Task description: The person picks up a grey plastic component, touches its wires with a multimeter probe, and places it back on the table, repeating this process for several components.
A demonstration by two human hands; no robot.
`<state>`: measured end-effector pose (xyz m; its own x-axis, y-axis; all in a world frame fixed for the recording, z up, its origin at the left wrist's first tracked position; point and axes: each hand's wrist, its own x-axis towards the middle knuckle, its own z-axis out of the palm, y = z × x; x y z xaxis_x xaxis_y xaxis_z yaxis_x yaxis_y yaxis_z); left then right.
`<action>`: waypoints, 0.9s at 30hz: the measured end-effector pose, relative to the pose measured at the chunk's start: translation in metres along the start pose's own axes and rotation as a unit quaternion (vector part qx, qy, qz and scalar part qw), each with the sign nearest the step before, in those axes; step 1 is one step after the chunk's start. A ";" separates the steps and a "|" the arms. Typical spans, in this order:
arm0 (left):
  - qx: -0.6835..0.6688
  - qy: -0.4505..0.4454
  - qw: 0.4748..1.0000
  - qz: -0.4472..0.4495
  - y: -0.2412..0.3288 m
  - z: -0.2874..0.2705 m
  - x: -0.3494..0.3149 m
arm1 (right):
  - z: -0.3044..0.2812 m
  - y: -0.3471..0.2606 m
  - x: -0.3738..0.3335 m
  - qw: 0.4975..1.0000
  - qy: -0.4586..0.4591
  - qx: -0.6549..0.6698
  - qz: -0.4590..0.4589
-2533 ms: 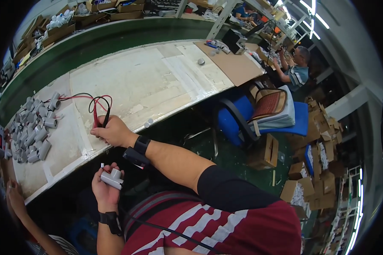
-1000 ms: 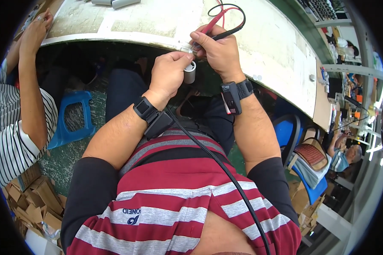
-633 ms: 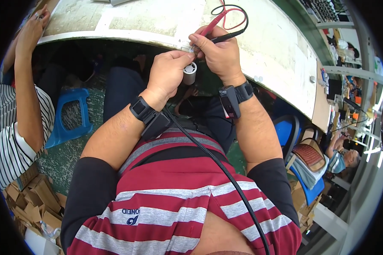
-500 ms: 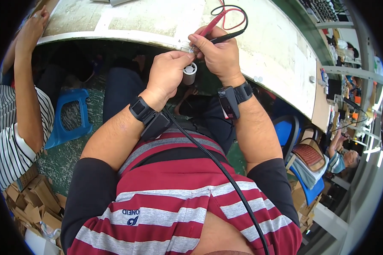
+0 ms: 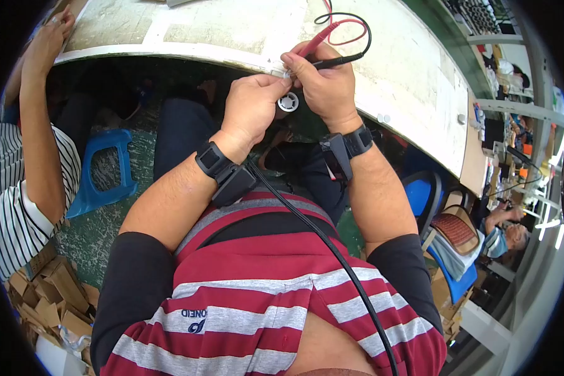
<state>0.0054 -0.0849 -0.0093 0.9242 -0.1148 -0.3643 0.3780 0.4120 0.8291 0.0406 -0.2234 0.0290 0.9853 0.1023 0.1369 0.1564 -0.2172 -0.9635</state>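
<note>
Two-Handed Hold: Change of Tilt

The left hand [image 5: 249,108] pinches a small white connector [image 5: 287,73] at its fingertips. The right hand [image 5: 327,88] grips a red probe [image 5: 320,39] and a black probe [image 5: 336,62] together; tip contact is hidden. The grey cylinder [image 5: 288,102] is just below the fingertips, its end shown more squarely than half a second ago, with less side wall visible. Beyond lies the white table [image 5: 213,28].

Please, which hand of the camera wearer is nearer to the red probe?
The right hand: it grips the red probe, alongside the black probe. The left hand is close by, to the lower left of the red probe, apparently pinching the white connector.
</note>
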 end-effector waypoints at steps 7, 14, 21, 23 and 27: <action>0.037 0.034 0.995 0.088 0.002 -0.003 0.007 | 0.002 -0.015 0.014 0.996 -0.034 0.072 0.040; 0.176 0.040 0.978 0.107 -0.010 0.000 0.000 | 0.000 -0.010 -0.006 0.996 0.021 0.030 0.082; 0.106 0.032 0.985 0.134 -0.022 0.000 0.006 | 0.001 -0.009 -0.008 0.998 0.002 0.064 0.025; 0.078 0.023 0.990 0.115 -0.018 0.001 0.005 | 0.000 -0.008 -0.007 0.997 0.003 0.069 0.019; 0.124 0.025 0.987 0.095 -0.005 0.003 0.005 | -0.002 -0.008 -0.003 0.999 -0.004 0.045 0.015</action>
<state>0.0085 -0.0901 -0.0148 0.9784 -0.0098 -0.2066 0.2048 0.1865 0.9609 0.0364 -0.2236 0.0369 0.9888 0.1041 0.1071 0.1205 -0.1320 -0.9839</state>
